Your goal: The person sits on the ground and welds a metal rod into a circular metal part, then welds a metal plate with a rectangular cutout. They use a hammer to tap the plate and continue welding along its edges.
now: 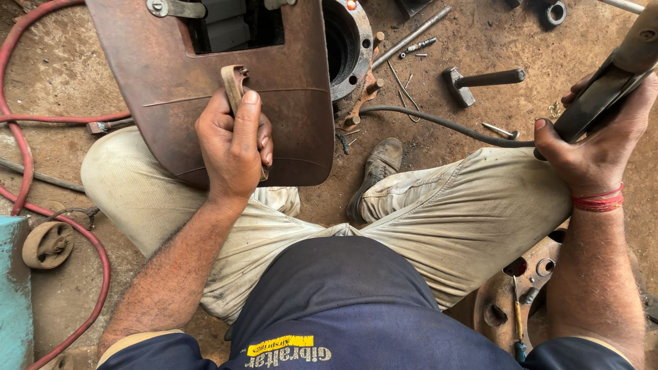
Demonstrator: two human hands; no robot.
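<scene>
While I sit on the dirt floor (82, 62) with my knees spread, the biggest thing before me is the brown welding shield (274, 116), which I hold up over my left thigh by its handle (234, 85); my left hand (233, 147) is clenched around that handle, thumb laid along it. The shield's long axis runs away from me, its rounded lower edge toward my lap and its dark viewing window (229, 27) at the far end, inner side facing up at me. My right hand (593, 147) has its fingers wrapped around a dark electrode holder (606, 85), whose long body slants up and away to the right, with its black cable (439, 125) trailing left across the floor past my shoe (377, 175). Nothing is lit and I see no rod touching metal, so I judge the welding itself not yet begun: tools are in hand, shield not raised to my face. Beyond the shield lies a round flanged steel part (349, 44), then a hammer (480, 81), a red hose (20, 144) at my left, and small bolts (418, 48) scattered.
</scene>
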